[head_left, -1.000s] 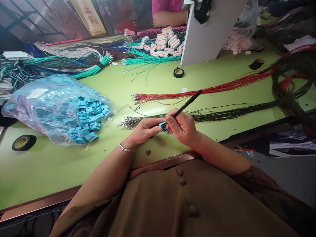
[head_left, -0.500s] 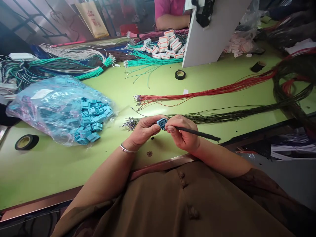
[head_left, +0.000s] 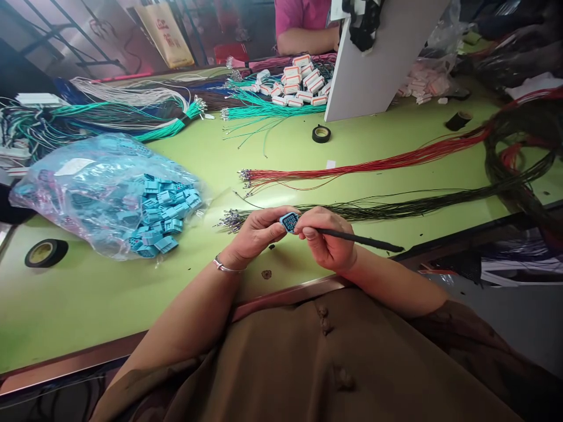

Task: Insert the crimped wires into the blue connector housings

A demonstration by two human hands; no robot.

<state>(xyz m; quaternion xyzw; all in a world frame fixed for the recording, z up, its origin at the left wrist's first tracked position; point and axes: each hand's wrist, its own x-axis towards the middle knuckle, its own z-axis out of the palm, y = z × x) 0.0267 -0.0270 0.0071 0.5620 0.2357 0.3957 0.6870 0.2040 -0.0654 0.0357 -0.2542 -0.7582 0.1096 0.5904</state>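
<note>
**A:** Where's the part right now?

**B:** The small blue connector housing [head_left: 289, 221] is pinched between thumb and fingertips of the left hand [head_left: 257, 233], held just above the green table [head_left: 109, 293], its grid of holes turned up toward the camera. The right hand [head_left: 328, 240] is closed around a thin black pick tool [head_left: 356, 238] in a pen grip, with the tip at the housing's edge and the shaft running out to the right.

**A:** So both hands are full. How would you do this step well?

**B:** My view — let the left hand do the steadying. Keep the face square to the eyes so each cavity can be told apart, and brace the two hands against each other so the tip doesn't skate. Light pressure, straight along the cavity; a slanted push could slip off the plastic toward a fingertip.

**A:** Anything close by to mind?

**B:** The bundle of dark wires [head_left: 396, 206] lies just beyond the hands, terminals pointing left, and the red wires [head_left: 352, 167] behind it. The bag of blue housings [head_left: 109, 193] sits well to the left — clear of the elbows.
</note>
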